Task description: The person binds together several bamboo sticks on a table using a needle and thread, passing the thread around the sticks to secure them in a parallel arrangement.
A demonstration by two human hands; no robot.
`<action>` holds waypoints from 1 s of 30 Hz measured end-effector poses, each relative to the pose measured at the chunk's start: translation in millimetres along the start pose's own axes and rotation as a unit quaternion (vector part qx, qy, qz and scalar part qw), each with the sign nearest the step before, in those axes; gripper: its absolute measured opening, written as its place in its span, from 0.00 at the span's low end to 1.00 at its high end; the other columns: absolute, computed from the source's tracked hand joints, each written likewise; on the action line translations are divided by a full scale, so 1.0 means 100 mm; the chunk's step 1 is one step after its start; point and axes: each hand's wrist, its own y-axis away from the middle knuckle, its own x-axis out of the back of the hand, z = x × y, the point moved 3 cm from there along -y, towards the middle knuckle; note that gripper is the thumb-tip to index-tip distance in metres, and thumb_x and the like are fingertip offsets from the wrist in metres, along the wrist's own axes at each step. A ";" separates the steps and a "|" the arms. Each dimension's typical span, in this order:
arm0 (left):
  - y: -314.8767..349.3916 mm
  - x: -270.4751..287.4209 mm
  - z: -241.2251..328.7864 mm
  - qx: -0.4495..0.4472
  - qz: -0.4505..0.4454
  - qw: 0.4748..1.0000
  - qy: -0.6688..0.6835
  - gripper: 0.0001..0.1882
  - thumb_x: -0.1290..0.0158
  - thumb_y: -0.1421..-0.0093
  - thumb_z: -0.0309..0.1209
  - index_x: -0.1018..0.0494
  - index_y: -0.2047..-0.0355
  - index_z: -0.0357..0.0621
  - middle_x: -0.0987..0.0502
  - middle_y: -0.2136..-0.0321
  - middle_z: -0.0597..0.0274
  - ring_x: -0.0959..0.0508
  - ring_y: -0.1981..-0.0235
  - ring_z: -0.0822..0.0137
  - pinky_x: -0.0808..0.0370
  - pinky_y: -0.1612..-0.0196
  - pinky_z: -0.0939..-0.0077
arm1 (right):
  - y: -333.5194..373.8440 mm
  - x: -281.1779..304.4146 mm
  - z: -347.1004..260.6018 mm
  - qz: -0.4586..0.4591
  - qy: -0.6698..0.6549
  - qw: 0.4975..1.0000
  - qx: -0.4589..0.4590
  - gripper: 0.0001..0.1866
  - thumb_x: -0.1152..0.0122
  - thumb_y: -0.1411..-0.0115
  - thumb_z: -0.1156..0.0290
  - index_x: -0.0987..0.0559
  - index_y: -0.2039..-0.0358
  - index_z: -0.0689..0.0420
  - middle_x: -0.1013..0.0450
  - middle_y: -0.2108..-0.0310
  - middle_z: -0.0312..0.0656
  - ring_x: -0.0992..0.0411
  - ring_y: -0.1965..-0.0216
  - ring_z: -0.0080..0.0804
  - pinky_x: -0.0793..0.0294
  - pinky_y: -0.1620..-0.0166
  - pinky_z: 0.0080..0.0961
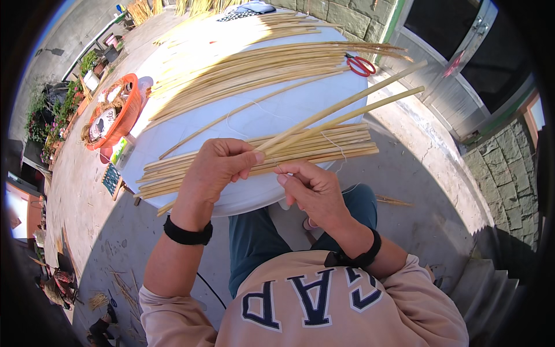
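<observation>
Red scissors [361, 65] lying nr table's [272, 115] far right edge; orange basket [115, 115] sitting off its left edge w/ potted plants [58, 110] beyond

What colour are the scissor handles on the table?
Red: the scissors lie beside the far reed bundle, clearest in the head view.

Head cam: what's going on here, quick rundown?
A seated person works at a round white table outdoors. The left hand grips two long pale reed stalks that angle up to the right. The right hand pinches a thin white thread close to the stalks' near ends. Under the hands lies a flat row of reeds at the table's near edge, a bigger loose pile lies farther back, and red-handled scissors rest at the far right edge.
</observation>
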 end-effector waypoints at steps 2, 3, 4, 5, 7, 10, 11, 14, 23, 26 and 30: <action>0.00 0.00 0.00 0.001 0.002 1.000 -0.002 0.10 0.38 0.48 0.33 0.21 0.74 0.36 0.30 0.87 0.70 0.36 0.85 0.81 0.41 0.80 0.87 | 0.00 0.00 0.00 0.002 -0.009 1.000 0.005 0.08 0.43 0.38 0.72 0.21 0.59 0.57 0.30 0.84 0.30 0.40 0.85 0.10 0.44 0.82 0.10; 0.00 0.00 -0.01 0.002 0.004 1.000 -0.004 0.10 0.38 0.48 0.33 0.21 0.74 0.36 0.30 0.87 0.70 0.36 0.85 0.81 0.41 0.80 0.87 | 0.00 0.00 0.01 0.003 -0.010 1.000 0.006 0.08 0.43 0.38 0.72 0.21 0.59 0.57 0.31 0.84 0.30 0.40 0.85 0.10 0.44 0.82 0.10; 0.00 0.00 0.00 0.002 0.002 1.000 -0.004 0.10 0.38 0.48 0.33 0.21 0.74 0.36 0.30 0.87 0.70 0.36 0.85 0.81 0.41 0.80 0.86 | 0.00 0.00 0.01 0.004 -0.012 1.000 0.007 0.08 0.43 0.39 0.72 0.21 0.59 0.57 0.31 0.85 0.30 0.40 0.85 0.10 0.44 0.82 0.10; -0.01 0.00 0.00 0.002 0.002 1.000 -0.006 0.10 0.38 0.48 0.33 0.21 0.75 0.37 0.30 0.87 0.70 0.36 0.85 0.81 0.41 0.80 0.86 | 0.00 0.00 0.01 0.006 -0.014 1.000 0.007 0.08 0.43 0.39 0.72 0.21 0.59 0.57 0.31 0.85 0.30 0.40 0.85 0.10 0.44 0.82 0.10; 0.00 0.00 0.00 0.004 0.003 1.000 -0.008 0.10 0.38 0.48 0.33 0.21 0.75 0.37 0.30 0.87 0.70 0.36 0.85 0.81 0.41 0.80 0.86 | 0.01 0.01 0.02 0.005 -0.012 1.000 -0.004 0.08 0.43 0.39 0.72 0.21 0.59 0.57 0.31 0.85 0.30 0.40 0.85 0.09 0.44 0.82 0.10; 0.00 0.00 0.00 0.004 0.005 1.000 -0.010 0.10 0.38 0.48 0.33 0.21 0.75 0.37 0.30 0.87 0.70 0.36 0.85 0.81 0.41 0.80 0.86 | 0.00 0.01 0.03 0.009 -0.014 1.000 -0.005 0.08 0.43 0.39 0.72 0.21 0.60 0.57 0.31 0.85 0.30 0.40 0.85 0.09 0.44 0.82 0.10; 0.00 0.00 -0.01 0.004 0.006 1.000 -0.010 0.10 0.38 0.48 0.33 0.21 0.75 0.37 0.30 0.87 0.70 0.36 0.85 0.81 0.41 0.80 0.86 | 0.00 0.01 0.02 0.011 -0.008 1.000 0.004 0.08 0.43 0.39 0.72 0.21 0.60 0.57 0.31 0.85 0.30 0.40 0.85 0.09 0.45 0.82 0.10; 0.01 0.00 -0.02 0.002 0.007 1.000 -0.008 0.10 0.38 0.48 0.33 0.21 0.75 0.37 0.30 0.87 0.70 0.36 0.85 0.81 0.41 0.80 0.86 | 0.00 0.00 0.04 0.017 -0.014 1.000 -0.001 0.08 0.43 0.39 0.72 0.20 0.60 0.57 0.31 0.85 0.30 0.40 0.85 0.09 0.44 0.82 0.10; 0.07 -0.04 -0.01 -0.052 0.035 0.993 -0.098 0.10 0.40 0.46 0.33 0.21 0.74 0.36 0.32 0.87 0.70 0.37 0.83 0.80 0.41 0.79 0.83 | 0.04 -0.03 0.10 0.040 -0.042 0.998 0.007 0.08 0.44 0.38 0.73 0.21 0.60 0.61 0.31 0.80 0.31 0.38 0.82 0.11 0.42 0.81 0.10; 0.11 -0.07 0.00 -0.066 0.045 0.991 -0.105 0.10 0.41 0.46 0.32 0.21 0.74 0.35 0.33 0.87 0.70 0.38 0.83 0.79 0.41 0.78 0.81 | 0.05 -0.01 0.12 0.032 -0.057 0.998 0.006 0.08 0.43 0.38 0.74 0.21 0.60 0.61 0.31 0.80 0.30 0.38 0.82 0.12 0.42 0.80 0.11; 0.14 -0.09 0.00 -0.058 0.040 0.993 -0.098 0.11 0.41 0.46 0.32 0.21 0.75 0.35 0.33 0.87 0.70 0.38 0.83 0.79 0.41 0.78 0.81 | 0.05 -0.01 0.17 0.028 -0.070 0.997 0.021 0.08 0.43 0.38 0.74 0.21 0.59 0.61 0.31 0.80 0.30 0.38 0.81 0.12 0.42 0.79 0.11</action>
